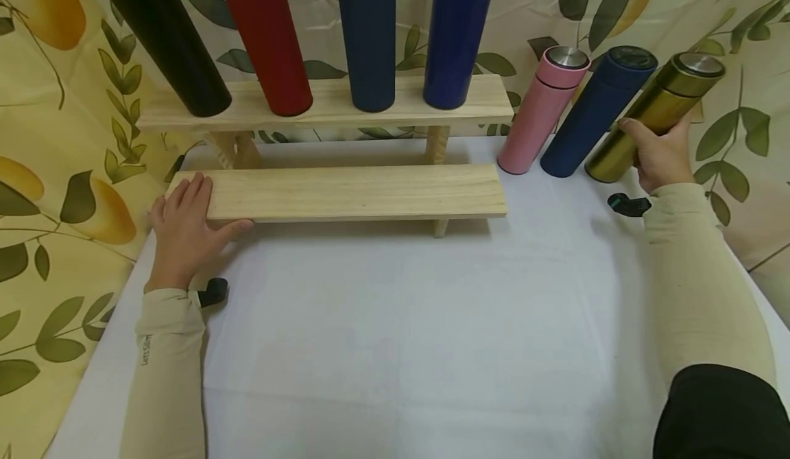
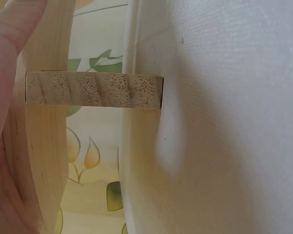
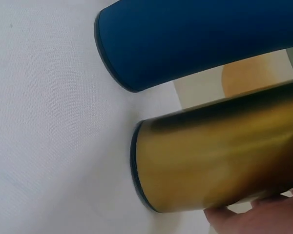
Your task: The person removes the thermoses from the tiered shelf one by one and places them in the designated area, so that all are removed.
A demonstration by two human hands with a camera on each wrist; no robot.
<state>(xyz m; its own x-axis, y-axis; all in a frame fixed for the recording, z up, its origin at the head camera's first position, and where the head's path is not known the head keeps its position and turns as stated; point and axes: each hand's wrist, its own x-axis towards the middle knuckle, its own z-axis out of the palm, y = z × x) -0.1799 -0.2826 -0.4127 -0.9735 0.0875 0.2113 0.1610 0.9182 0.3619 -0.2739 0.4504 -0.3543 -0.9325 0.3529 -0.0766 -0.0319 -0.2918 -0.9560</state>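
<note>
At the far right, my right hand [image 1: 666, 150] holds a gold thermos bottle [image 1: 642, 119] around its middle, thumb on the near side. The bottle stands with its dark base down at the white cloth in the right wrist view [image 3: 215, 151]. Beside it are a navy bottle [image 1: 595, 112] and a pink bottle [image 1: 543, 109] with a steel lid. My left hand [image 1: 185, 232] rests on the left end of the lower wooden shelf board [image 1: 358, 195], fingers straight on top and thumb by the front edge. Under that board, a wooden leg [image 2: 93, 90] shows in the left wrist view.
On the upper shelf board [image 1: 327, 106] stand a black bottle [image 1: 173, 40], a red bottle [image 1: 268, 47], a slate-blue bottle [image 1: 368, 40] and a dark blue bottle [image 1: 457, 40]. A white cloth [image 1: 395, 335] covers the table. Leaf-patterned curtains [image 1: 68, 171] hang behind and at both sides.
</note>
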